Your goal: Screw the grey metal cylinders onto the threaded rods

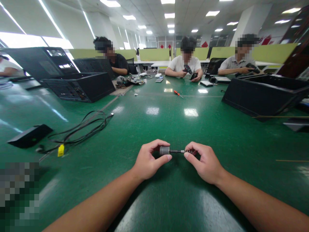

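My left hand (151, 158) pinches a short grey cylinder (164, 150) between thumb and fingers. From the cylinder's right side a thin dark shaft (175, 151) runs level to my right hand (204, 161). There, thumb and forefinger are closed on the shaft's bright metal end. A small shiny piece shows between those fingertips, too small to name. Both hands are held low over the green table (135, 129), at the middle of the view.
Coiled black cables (84, 129) with a yellow tag and a black wedge-shaped object (30, 135) lie at left. Dark computer cases stand at left (77, 87) and right (265, 93). A red screwdriver (178, 93) lies ahead. Several people sit beyond, some holding power drills.
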Demonstrator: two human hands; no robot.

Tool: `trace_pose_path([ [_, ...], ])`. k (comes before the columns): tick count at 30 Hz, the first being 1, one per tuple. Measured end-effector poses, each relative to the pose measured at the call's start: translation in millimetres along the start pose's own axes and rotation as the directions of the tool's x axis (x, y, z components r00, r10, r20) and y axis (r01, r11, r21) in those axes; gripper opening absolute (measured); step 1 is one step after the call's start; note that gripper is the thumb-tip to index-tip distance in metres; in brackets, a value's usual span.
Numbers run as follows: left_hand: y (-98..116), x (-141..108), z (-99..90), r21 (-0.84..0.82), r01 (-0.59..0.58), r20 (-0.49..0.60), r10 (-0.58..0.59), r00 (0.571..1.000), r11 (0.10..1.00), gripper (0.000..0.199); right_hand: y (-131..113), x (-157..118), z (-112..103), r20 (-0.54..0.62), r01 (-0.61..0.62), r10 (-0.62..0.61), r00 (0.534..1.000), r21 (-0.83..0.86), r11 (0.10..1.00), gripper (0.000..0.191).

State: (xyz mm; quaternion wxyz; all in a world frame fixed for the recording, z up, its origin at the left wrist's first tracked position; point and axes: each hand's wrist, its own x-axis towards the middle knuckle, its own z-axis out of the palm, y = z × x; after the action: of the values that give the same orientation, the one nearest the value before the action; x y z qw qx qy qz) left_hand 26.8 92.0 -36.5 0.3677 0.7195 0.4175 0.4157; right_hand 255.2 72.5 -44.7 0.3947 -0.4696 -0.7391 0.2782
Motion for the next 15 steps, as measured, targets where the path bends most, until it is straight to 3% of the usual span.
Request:
trace_pose_path([
  [15,3.0,0.5,0.9,0.026,0.016,-0.02,-0.015,1.0,1.0,0.029,0.9,-0.1,-0.1,-0.005,-0.012,0.012,1.0,0.025,1.0,0.013],
])
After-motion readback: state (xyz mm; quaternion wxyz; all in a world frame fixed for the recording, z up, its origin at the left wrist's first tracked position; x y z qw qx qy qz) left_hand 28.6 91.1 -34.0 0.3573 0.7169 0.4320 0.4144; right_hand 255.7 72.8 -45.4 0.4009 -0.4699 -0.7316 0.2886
